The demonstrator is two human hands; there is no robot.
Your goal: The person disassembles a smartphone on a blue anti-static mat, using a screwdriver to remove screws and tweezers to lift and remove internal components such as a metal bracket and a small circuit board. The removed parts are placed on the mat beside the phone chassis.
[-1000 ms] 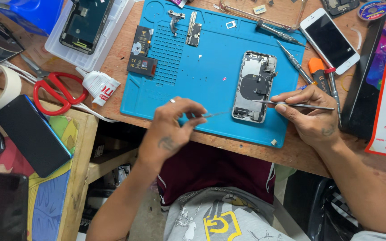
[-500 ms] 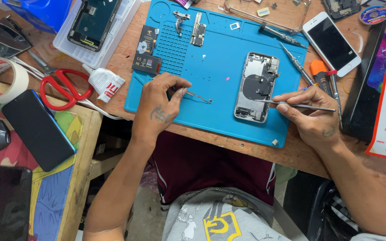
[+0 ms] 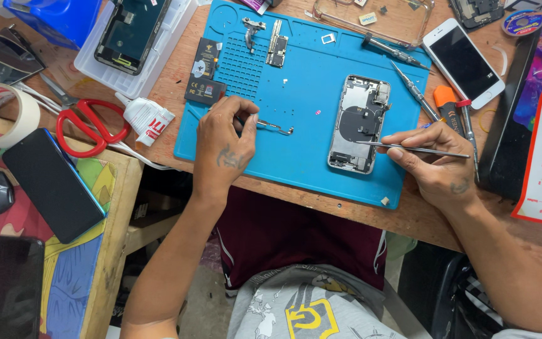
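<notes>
Our left hand (image 3: 226, 139) pinches a thin metal strip (image 3: 275, 127) lying crosswise on the blue mat (image 3: 296, 94), while our right hand (image 3: 437, 166) grips tweezers (image 3: 409, 149) pointing left at the opened phone (image 3: 359, 123), upright between both hands, nearer the right.

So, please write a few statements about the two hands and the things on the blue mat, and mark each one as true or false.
1. The right hand holds thin metal tweezers whose tip points toward the opened phone. True.
2. The left hand is holding the red scissors. False: the scissors lie untouched on the wood, to the left of the blue mat; the left hand is at a small metal part on the mat.
3. The opened phone lies on the blue mat. True.
4. The white phone lies on the blue mat. False: it lies on the wooden table, off the mat's far right corner.
5. The roll of tape lies on the mat. False: it is at the far left edge.
</notes>
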